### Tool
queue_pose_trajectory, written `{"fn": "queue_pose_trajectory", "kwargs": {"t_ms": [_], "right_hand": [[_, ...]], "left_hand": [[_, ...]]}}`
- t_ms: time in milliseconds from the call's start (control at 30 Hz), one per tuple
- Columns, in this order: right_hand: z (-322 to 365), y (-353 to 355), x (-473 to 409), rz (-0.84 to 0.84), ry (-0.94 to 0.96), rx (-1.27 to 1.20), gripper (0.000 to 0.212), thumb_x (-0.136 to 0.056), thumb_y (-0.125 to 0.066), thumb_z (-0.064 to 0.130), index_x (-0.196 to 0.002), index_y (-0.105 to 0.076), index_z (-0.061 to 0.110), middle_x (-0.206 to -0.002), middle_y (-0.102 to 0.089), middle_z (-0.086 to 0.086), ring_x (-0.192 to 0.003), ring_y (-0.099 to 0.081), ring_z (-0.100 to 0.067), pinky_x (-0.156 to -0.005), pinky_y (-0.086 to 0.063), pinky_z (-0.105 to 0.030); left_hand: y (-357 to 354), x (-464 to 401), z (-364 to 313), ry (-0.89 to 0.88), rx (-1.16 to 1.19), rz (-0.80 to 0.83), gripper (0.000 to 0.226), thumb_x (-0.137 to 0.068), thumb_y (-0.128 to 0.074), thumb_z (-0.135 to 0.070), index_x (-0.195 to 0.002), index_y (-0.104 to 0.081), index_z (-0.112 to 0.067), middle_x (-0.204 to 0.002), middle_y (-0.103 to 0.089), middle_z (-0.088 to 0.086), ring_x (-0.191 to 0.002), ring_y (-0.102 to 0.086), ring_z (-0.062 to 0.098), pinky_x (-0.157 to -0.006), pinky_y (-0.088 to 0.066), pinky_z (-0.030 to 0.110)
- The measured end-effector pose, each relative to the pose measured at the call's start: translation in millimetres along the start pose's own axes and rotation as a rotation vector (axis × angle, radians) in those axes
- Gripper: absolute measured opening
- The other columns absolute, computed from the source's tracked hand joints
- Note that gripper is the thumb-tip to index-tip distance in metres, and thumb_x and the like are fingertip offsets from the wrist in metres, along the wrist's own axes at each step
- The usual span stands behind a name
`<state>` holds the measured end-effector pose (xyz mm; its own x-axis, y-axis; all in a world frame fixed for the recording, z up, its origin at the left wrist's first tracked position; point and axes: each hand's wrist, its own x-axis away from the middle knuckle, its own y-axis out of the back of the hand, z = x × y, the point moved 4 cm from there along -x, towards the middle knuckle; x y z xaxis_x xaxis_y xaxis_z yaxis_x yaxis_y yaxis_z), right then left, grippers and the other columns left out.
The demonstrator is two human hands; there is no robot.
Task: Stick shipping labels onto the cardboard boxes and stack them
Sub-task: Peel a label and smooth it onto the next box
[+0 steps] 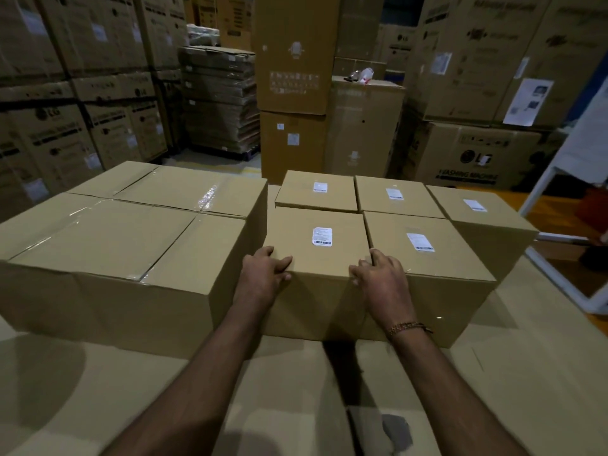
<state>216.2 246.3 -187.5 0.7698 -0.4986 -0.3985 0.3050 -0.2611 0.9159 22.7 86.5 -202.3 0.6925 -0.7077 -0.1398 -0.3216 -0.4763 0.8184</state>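
Flattened cardboard sheeting (493,383) is covering the work surface nearest the camera, with both forearms reaching out over it. A beaded bracelet (406,327) is sitting on the right wrist.

Just beyond, the left hand (263,274) is gripping the near left top corner of the nearest labelled box (316,281), its fingers curling over the top edge while the palm is lying against the front face. The right hand (383,281) is gripping the near right top corner of the same box, fingers hooking onto the top at the seam where it is touching the neighbouring box (441,284). A white shipping label (322,236) with a barcode is lying flat on the top of the held box, a little behind the hands.

To the left, two larger unlabelled boxes (115,258) are standing side by side, their tops sealed with clear tape.

Behind the held box, three more labelled boxes (398,197) are sitting in a row, each showing a small white label on top, and all are pressing close against one another.

Farther back, tall stacks of printed appliance cartons (477,60) are filling the warehouse on every side, with a pallet of flat cardboard (218,100) standing in the gap at the left centre.
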Motion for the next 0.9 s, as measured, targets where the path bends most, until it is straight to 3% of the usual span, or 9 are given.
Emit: {"fn": "queue_pose_trajectory", "kwargs": {"t_ms": [133,233,300,433,533,633,733,800,900], "right_hand": [[10,15,21,-0.047,-0.046,-0.047,0.02,-0.079,-0.086,0.01,-0.091,-0.079,0.024,-0.098,-0.078,-0.007,-0.123,-0.066,-0.038,-0.094,-0.054,-0.044],[18,19,39,-0.038,-0.084,-0.042,0.018,-0.088,-0.079,0.011,-0.1,-0.078,0.024,-0.109,-0.077,-0.005,-0.131,-0.06,-0.035,-0.099,-0.051,-0.043],[24,21,52,-0.056,-0.108,-0.05,0.018,-0.091,-0.073,0.009,-0.1,-0.076,0.024,-0.111,-0.076,-0.004,-0.134,-0.058,-0.035,-0.099,-0.049,-0.043],[43,31,81,-0.052,-0.158,-0.082,0.01,-0.093,-0.066,0.019,-0.101,-0.073,0.023,-0.111,-0.074,-0.001,-0.134,-0.055,-0.033,-0.102,-0.043,-0.043],[55,38,106,-0.062,-0.23,-0.13,0.017,-0.095,-0.068,0.029,-0.107,-0.077,0.021,-0.12,-0.075,-0.003,-0.13,-0.058,-0.039,-0.102,-0.045,-0.048],[59,43,125,-0.11,-0.335,-0.272,0.019,-0.095,-0.074,0.03,-0.107,-0.083,0.018,-0.125,-0.076,-0.006,-0.124,-0.064,-0.041,-0.103,-0.049,-0.049],[63,51,141,-0.178,-0.44,-0.433,0.022,-0.095,-0.077,0.033,-0.092,-0.084,0.012,-0.118,-0.075,-0.006,-0.106,-0.07,-0.025,-0.087,-0.052,-0.028],[68,59,155,-0.203,-0.477,-0.442,0.025,-0.094,-0.078,0.038,-0.083,-0.079,0.016,-0.121,-0.07,-0.004,-0.105,-0.067,-0.019,-0.08,-0.05,-0.026],[73,71,179,-0.229,-0.486,-0.416,0.027,-0.091,-0.08,0.041,-0.077,-0.071,0.02,-0.117,-0.063,0.0,-0.103,-0.063,-0.018,-0.072,-0.046,-0.027]], "left_hand": [[7,18,4,-0.012,0.087,0.013,0.038,-0.101,-0.069,-0.027,-0.139,-0.069,-0.026,-0.155,-0.044,0.003,-0.111,-0.04,0.005,-0.087,-0.028,0.001],[10,32,7,-0.055,0.089,0.009,0.038,-0.1,-0.071,-0.029,-0.137,-0.07,-0.026,-0.152,-0.045,0.002,-0.113,-0.034,0.007,-0.083,-0.029,-0.004],[13,42,10,-0.072,0.074,0.019,0.038,-0.099,-0.072,-0.03,-0.136,-0.071,-0.026,-0.15,-0.047,0.002,-0.115,-0.034,0.008,-0.085,-0.031,-0.003],[18,67,10,-0.146,-0.025,0.035,0.036,-0.101,-0.069,-0.032,-0.137,-0.07,-0.03,-0.148,-0.049,0.004,-0.125,-0.042,0.024,-0.096,-0.035,0.017],[24,88,13,-0.153,0.033,0.052,0.035,-0.102,-0.069,-0.029,-0.136,-0.071,-0.026,-0.148,-0.047,0.006,-0.116,-0.038,0.018,-0.09,-0.035,0.001],[29,113,17,-0.16,0.105,0.061,0.029,-0.1,-0.071,-0.029,-0.128,-0.076,-0.025,-0.148,-0.05,0.013,-0.128,-0.046,0.032,-0.108,-0.044,0.026],[33,139,16,-0.165,0.043,0.054,0.033,-0.102,-0.068,-0.033,-0.135,-0.072,-0.031,-0.146,-0.045,0.002,-0.118,-0.036,0.016,-0.087,-0.027,0.0],[36,159,15,-0.157,0.07,0.042,0.033,-0.102,-0.067,-0.035,-0.135,-0.072,-0.034,-0.145,-0.044,-0.001,-0.114,-0.032,0.011,-0.079,-0.026,-0.003],[42,195,15,-0.157,0.079,0.026,0.031,-0.102,-0.068,-0.036,-0.132,-0.073,-0.036,-0.145,-0.045,-0.001,-0.122,-0.036,0.017,-0.089,-0.029,0.008]]}}
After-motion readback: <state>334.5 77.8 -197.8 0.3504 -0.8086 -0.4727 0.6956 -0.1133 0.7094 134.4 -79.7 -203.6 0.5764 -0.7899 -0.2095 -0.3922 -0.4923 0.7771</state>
